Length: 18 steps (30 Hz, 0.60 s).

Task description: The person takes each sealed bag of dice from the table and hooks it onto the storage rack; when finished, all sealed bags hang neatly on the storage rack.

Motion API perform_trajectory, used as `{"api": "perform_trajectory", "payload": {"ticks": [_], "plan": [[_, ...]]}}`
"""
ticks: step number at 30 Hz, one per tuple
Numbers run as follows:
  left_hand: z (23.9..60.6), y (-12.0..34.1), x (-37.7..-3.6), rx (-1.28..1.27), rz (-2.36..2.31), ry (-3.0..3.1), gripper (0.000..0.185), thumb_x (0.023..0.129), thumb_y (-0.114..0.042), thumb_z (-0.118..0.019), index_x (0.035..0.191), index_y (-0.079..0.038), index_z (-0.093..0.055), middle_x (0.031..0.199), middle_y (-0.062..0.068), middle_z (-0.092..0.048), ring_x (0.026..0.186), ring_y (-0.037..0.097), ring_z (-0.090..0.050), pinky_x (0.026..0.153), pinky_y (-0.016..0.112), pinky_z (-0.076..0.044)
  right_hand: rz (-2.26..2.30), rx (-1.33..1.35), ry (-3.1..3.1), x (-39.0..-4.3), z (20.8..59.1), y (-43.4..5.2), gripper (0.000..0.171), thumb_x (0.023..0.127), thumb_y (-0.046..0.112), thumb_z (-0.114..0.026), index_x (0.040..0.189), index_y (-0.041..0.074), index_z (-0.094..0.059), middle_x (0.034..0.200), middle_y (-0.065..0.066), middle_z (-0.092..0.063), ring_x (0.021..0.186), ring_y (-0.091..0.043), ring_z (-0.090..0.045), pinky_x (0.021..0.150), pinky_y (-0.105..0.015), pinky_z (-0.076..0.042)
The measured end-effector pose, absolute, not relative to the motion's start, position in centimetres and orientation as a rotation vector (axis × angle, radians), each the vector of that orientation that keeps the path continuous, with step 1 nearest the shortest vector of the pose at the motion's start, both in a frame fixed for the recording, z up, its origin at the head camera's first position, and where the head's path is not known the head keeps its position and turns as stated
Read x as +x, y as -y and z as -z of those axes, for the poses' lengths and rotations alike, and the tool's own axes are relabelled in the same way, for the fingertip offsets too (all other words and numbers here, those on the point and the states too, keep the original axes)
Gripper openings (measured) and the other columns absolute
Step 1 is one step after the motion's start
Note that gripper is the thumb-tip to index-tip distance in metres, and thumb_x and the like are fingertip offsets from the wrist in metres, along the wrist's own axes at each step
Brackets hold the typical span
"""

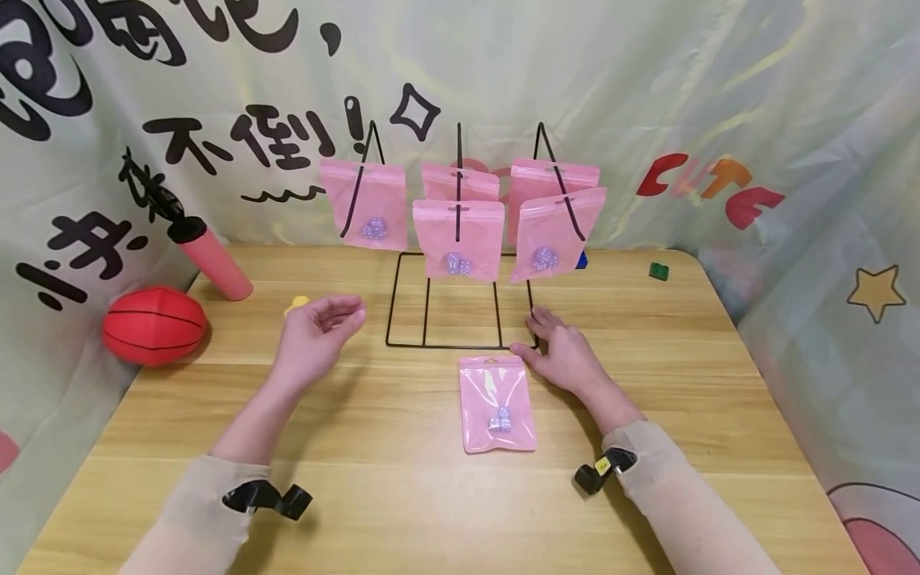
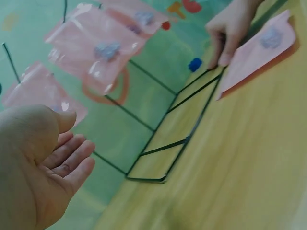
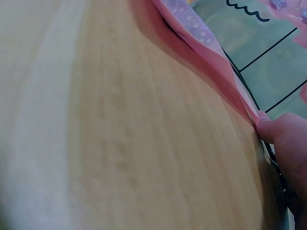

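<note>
A black wire display rack [image 1: 460,346] stands on the table with three prongs. Several pink zip bags hang from it, among them a front middle bag [image 1: 438,239] with purple dice inside. My right hand [image 1: 564,355] holds the front right corner of the rack's base, thumb on the near bar and fingers at the side bar. Just in front of the base lies another pink bag [image 1: 477,439] with dice, flat on the table and close beside the right thumb. Left of the rack my left hand [image 1: 316,339] is raised above the table, palm turned inward, fingers loosely bent and holding nothing.
A red ball [image 1: 154,326] and a pink cylinder [image 1: 223,267] with a black top are at the table's left. A small yellow thing [image 1: 298,303] lies behind my left hand. At the back right are a green block [image 1: 658,271] and a blue piece [image 1: 582,260].
</note>
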<state>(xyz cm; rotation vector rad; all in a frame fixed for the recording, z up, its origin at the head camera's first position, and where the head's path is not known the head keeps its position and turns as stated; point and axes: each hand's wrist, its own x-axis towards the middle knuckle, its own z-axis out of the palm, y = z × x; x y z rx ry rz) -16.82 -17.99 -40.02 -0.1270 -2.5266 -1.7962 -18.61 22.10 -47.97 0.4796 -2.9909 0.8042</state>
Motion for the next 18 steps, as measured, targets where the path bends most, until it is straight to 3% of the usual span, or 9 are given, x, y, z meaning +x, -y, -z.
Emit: {"api": "perform_trajectory", "payload": {"ticks": [7,12,18], "plan": [[42.1,15.8,-15.8,-0.25,1.843,2.62,0.033,0.102,-0.014,-0.074,0.127,0.007,-0.07,0.119,0.018,-0.075,0.11,0.03,-0.072,0.093,0.028,-0.06,-0.805,0.471,2.994,-18.7,48.3,-22.3,0.076,0.1,0.05,-0.072,0.149,-0.006,-0.055,0.161,-0.025,-0.042,0.151,-0.043,-0.037,0.121,-0.058,-0.035],[43.3,14.1,-15.3,-0.266,1.917,2.704,0.037,0.102,-0.019,-0.075,0.129,0.006,-0.069,0.119,0.015,-0.075,0.108,0.029,-0.073,0.094,0.035,-0.061,-0.817,0.444,3.011,-18.7,48.2,-22.3,0.076,0.1,0.051,-0.071,0.15,-0.005,-0.054,0.163,-0.025,-0.041,0.152,-0.042,-0.036,0.121,-0.059,-0.034],[44.9,11.7,-14.7,-0.222,2.025,2.754,0.031,0.1,-0.015,-0.076,0.123,0.006,-0.072,0.106,0.013,-0.077,0.099,0.028,-0.075,0.085,0.036,-0.064,-0.817,0.447,3.017,-18.9,48.2,-22.1,0.076,0.1,0.051,-0.071,0.15,-0.003,-0.054,0.163,-0.023,-0.041,0.152,-0.04,-0.036,0.121,-0.058,-0.035]]}}
